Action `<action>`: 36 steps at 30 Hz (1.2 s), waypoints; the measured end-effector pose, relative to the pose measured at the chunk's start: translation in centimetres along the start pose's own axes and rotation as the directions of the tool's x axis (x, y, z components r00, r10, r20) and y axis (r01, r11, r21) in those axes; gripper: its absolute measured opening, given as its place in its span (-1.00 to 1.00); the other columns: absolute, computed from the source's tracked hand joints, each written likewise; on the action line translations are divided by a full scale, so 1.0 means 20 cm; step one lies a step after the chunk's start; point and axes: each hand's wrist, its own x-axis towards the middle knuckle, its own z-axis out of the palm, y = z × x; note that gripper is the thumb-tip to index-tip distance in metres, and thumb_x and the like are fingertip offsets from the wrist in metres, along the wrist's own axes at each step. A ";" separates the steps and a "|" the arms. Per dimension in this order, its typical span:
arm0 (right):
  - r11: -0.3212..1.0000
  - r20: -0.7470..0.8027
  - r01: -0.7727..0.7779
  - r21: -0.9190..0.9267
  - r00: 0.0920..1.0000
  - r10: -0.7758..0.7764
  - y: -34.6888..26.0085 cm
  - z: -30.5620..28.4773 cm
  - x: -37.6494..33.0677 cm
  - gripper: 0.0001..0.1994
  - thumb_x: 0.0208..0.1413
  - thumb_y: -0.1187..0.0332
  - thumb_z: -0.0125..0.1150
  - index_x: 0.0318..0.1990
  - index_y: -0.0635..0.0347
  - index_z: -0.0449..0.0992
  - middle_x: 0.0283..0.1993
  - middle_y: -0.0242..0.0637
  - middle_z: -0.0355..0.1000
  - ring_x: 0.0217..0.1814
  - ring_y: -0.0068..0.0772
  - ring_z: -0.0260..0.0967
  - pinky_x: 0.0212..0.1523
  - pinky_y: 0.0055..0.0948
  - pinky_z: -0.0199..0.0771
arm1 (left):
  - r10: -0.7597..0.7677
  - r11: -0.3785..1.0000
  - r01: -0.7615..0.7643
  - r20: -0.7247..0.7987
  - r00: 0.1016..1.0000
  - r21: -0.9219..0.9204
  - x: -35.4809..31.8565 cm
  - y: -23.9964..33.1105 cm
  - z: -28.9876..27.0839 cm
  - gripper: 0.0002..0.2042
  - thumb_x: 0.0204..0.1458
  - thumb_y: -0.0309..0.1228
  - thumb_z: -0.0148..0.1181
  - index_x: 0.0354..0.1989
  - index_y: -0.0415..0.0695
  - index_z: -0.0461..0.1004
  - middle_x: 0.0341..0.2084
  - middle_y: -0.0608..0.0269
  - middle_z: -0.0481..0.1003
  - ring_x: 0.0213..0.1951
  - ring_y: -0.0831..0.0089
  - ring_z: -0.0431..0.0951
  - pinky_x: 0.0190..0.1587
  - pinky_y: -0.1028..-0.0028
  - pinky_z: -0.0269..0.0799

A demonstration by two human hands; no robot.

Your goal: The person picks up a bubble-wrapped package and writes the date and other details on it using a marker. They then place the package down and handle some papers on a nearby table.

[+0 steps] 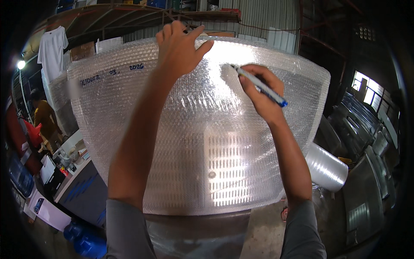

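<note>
A wide curved panel wrapped in clear bubble wrap (120, 116) stands upright in front of me, and light glares off its upper middle. My right hand (264, 88) grips a white marker pen (264, 87) with a blue end. Its dark tip is at the wrap, right of the upper middle; whether it touches I cannot tell. At the panel's top edge lies my left hand (179, 48), thumb and fingers apart. A small dark thing shows between its fingers, too small to name. Dark handwriting (113, 72) runs along the wrap's upper left.
A roll of clear plastic film (328, 168) sticks out at the right, near several leaning dark panels (366, 198). On the left are a cluttered desk (79, 190), a blue container (84, 241) and a person (43, 114). A white shirt (52, 47) hangs behind.
</note>
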 end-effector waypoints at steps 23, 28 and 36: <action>0.749 -0.070 0.580 -0.321 0.774 -0.630 0.36 0.16 0.24 -0.88 -0.06 0.37 0.47 -0.32 0.09 0.72 -0.43 -0.43 0.58 -0.31 -0.45 0.46 -0.17 -0.42 0.39 | -0.102 0.990 0.085 -0.159 0.982 -0.111 0.02 0.11 0.04 -0.58 -0.04 -0.03 0.44 -0.34 -0.23 0.67 -0.23 0.00 0.45 -0.09 0.09 0.45 0.00 0.19 0.37; 0.715 -0.061 0.611 -0.340 0.745 -0.665 0.37 0.17 0.25 -0.87 -0.06 0.33 0.47 -0.32 0.07 0.72 -0.45 -0.47 0.58 -0.33 -0.47 0.46 -0.18 -0.41 0.38 | -0.123 0.988 0.108 -0.149 0.981 -0.108 0.03 0.11 0.04 -0.59 0.01 -0.02 0.39 -0.35 -0.21 0.68 -0.24 -0.01 0.46 -0.06 0.07 0.43 0.02 0.18 0.35; 0.723 0.017 0.586 -0.367 0.781 -0.624 0.35 0.15 0.23 -0.85 -0.03 0.49 0.41 -0.25 0.22 0.69 -0.30 -0.31 0.63 -0.20 -0.37 0.49 -0.10 -0.42 0.41 | -0.135 0.986 0.121 -0.125 0.983 -0.110 0.02 0.11 0.04 -0.57 0.02 -0.01 0.38 -0.34 -0.22 0.68 -0.24 -0.01 0.45 -0.06 0.07 0.41 0.02 0.19 0.34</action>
